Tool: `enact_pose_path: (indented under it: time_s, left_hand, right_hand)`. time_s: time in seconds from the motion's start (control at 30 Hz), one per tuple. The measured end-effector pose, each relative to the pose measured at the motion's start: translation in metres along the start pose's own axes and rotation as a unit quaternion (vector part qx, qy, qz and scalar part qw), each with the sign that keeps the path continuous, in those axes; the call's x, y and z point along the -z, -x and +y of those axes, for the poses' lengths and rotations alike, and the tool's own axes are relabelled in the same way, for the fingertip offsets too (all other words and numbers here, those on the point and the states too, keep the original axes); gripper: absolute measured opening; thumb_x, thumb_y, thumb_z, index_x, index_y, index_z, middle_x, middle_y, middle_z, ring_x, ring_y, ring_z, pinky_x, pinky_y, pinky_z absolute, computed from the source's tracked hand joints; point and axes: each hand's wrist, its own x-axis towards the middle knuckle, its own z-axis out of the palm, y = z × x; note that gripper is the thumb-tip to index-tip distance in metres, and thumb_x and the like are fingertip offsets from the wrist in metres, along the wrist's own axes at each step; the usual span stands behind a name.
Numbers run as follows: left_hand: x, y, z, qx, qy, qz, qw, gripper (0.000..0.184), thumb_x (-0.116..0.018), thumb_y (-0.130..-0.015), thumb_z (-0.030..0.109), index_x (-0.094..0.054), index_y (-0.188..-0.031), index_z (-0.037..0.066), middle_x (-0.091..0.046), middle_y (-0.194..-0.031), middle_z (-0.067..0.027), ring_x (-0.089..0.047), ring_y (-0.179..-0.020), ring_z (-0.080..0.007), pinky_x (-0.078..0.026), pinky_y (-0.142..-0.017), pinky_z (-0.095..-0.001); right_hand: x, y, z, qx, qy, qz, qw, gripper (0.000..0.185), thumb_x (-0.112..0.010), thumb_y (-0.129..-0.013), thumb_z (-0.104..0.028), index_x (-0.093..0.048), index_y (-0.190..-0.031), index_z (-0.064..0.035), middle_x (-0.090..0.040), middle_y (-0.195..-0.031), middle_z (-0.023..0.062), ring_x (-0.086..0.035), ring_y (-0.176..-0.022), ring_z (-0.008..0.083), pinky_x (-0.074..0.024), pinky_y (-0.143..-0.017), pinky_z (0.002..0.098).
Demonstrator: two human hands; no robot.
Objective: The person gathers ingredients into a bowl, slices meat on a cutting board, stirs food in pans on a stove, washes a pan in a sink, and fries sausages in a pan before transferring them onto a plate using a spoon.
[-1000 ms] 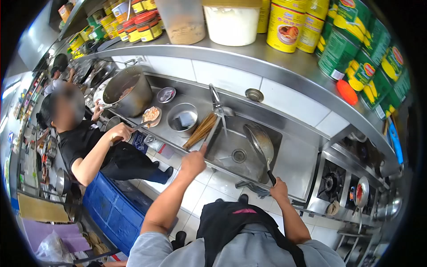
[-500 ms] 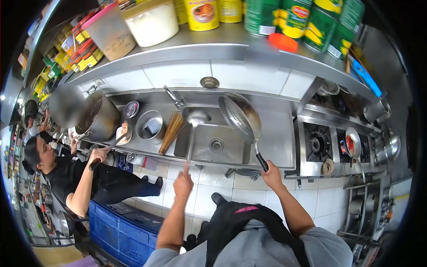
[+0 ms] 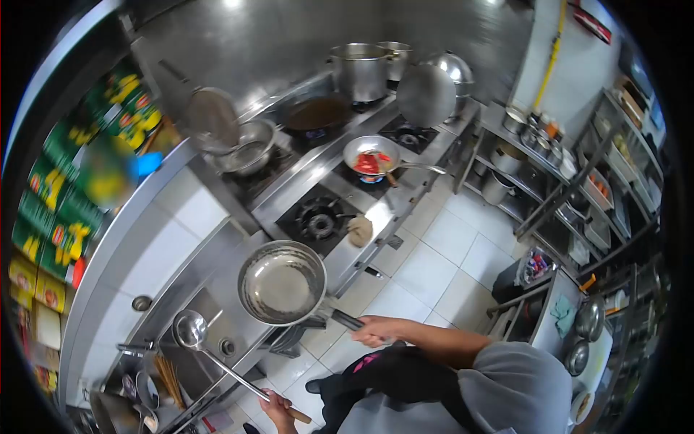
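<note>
My right hand (image 3: 374,330) is wrapped round the black handle of a deep frying pan (image 3: 280,286). The pan is held in the air with its inside facing up, between the sink and the stove, and its metal inside is worn, with no food visible in it. My left hand (image 3: 277,409) grips the wooden-ended handle of a long ladle (image 3: 190,330). The ladle's bowl hangs over the sink (image 3: 199,300).
On the stove, a burner (image 3: 318,220) has a bunched brown cloth (image 3: 359,231) beside it. A smaller pan (image 3: 372,155) with red pieces sits over a blue flame. Pots (image 3: 359,76) stand behind. A bamboo brush (image 3: 169,380) lies by the sink. Metal shelving (image 3: 571,173) stands right.
My view has swung right, from the sink to the stove. The frying pan has left the sink area and turned from tilted to facing up. The ladle stays in my left hand.
</note>
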Motion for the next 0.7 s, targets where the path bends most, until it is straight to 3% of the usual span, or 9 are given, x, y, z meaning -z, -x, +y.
enact_pose_path:
  time_s: [0.03,0.1,0.17,0.3,0.37,0.4,0.43,0.57,0.7]
  left_hand:
    - [-0.019,0.005,0.000,0.002,-0.006,-0.009,1.000,0.017,-0.053,-0.098,0.015,-0.056,-0.114,0.012,-0.039,-0.057,0.0012,-0.037,-0.043,-0.0092,-0.042,-0.048,-0.0335]
    - [-0.052,0.015,0.000,0.227,0.254,-0.247,0.907,0.013,-0.044,-0.102,0.025,-0.055,-0.109,0.020,-0.033,-0.054,0.0068,-0.032,-0.039,-0.0058,-0.040,-0.048,-0.0327]
    - [-0.096,0.031,0.000,0.287,0.292,-0.240,0.880,0.019,-0.039,-0.104,0.029,-0.056,-0.110,0.022,-0.034,-0.052,0.0078,-0.034,-0.038,-0.0066,-0.040,-0.049,-0.0314]
    - [-0.179,0.044,-0.011,0.433,0.258,-0.278,0.818,0.012,-0.046,-0.101,0.022,-0.056,-0.108,0.021,-0.038,-0.052,0.0073,-0.038,-0.038,-0.0061,-0.039,-0.049,-0.0314]
    - [-0.225,0.042,-0.015,0.551,0.198,-0.319,0.745,0.010,-0.046,-0.101,0.018,-0.054,-0.108,0.017,-0.036,-0.053,0.0075,-0.036,-0.038,-0.0058,-0.038,-0.049,-0.0323]
    - [-0.257,0.034,-0.019,0.536,0.133,-0.407,0.728,0.006,-0.052,-0.099,0.017,-0.052,-0.105,0.016,-0.035,-0.053,0.0079,-0.034,-0.038,-0.0041,-0.034,-0.046,-0.0275]
    - [-0.292,0.026,-0.020,0.538,0.133,-0.406,0.727,0.006,-0.052,-0.099,0.017,-0.052,-0.105,0.016,-0.035,-0.053,0.0079,-0.034,-0.038,-0.0041,-0.034,-0.046,-0.0275]
    - [-0.446,0.004,-0.039,0.566,-0.158,-0.477,0.654,0.018,-0.063,-0.096,0.028,-0.050,-0.101,0.016,-0.032,-0.056,0.0087,-0.029,-0.039,-0.0017,-0.022,-0.039,-0.0204]
    - [-0.606,-0.028,-0.110,0.492,-0.209,-0.642,0.550,0.026,-0.064,-0.094,0.037,-0.049,-0.099,0.017,-0.038,-0.060,0.0080,-0.032,-0.040,-0.0011,-0.024,-0.036,-0.0198]
  right_hand:
    - [0.024,0.037,-0.002,0.000,0.003,0.000,1.000,0.026,-0.065,-0.092,-0.018,-0.043,-0.080,-0.0133,-0.035,-0.050,-0.0069,-0.034,-0.038,0.0043,-0.0270,-0.036,0.0234]
    - [0.060,0.114,-0.007,0.003,0.023,0.024,0.999,0.025,-0.067,-0.091,-0.019,-0.045,-0.083,-0.0124,-0.038,-0.051,-0.0073,-0.036,-0.038,0.0039,-0.0281,-0.036,0.0227]
    - [0.093,0.185,-0.007,0.025,0.078,0.073,0.994,0.022,-0.067,-0.091,-0.017,-0.046,-0.086,-0.0112,-0.042,-0.051,-0.0061,-0.039,-0.038,0.0042,-0.0290,-0.036,0.0221]
    - [0.149,0.305,0.007,0.015,0.018,0.170,0.985,0.019,-0.066,-0.089,-0.014,-0.047,-0.087,-0.0106,-0.043,-0.051,-0.0046,-0.041,-0.039,0.0048,-0.0297,-0.036,0.0220]
    - [0.172,0.349,0.021,0.022,-0.062,0.217,0.974,0.019,-0.067,-0.087,-0.011,-0.048,-0.088,-0.0107,-0.043,-0.052,-0.0045,-0.040,-0.039,0.0052,-0.0290,-0.037,0.0230]
    - [0.184,0.366,0.028,0.035,-0.079,0.243,0.966,0.019,-0.067,-0.086,-0.009,-0.048,-0.089,-0.0105,-0.042,-0.053,-0.0046,-0.040,-0.039,0.0056,-0.0285,-0.037,0.0236]
    - [0.195,0.380,0.034,0.048,-0.096,0.270,0.957,0.019,-0.067,-0.085,-0.007,-0.049,-0.089,-0.0103,-0.041,-0.054,-0.0047,-0.039,-0.039,0.0059,-0.0280,-0.037,0.0242]
    - [0.238,0.420,0.038,0.091,-0.222,0.343,0.908,0.021,-0.066,-0.081,-0.001,-0.049,-0.090,-0.0094,-0.041,-0.055,-0.0031,-0.038,-0.039,0.0068,-0.0280,-0.035,0.0230]
    - [0.291,0.443,0.000,0.152,-0.271,0.393,0.865,0.022,-0.064,-0.081,0.003,-0.049,-0.090,-0.0098,-0.040,-0.055,-0.0031,-0.037,-0.039,0.0070,-0.0270,-0.035,0.0231]
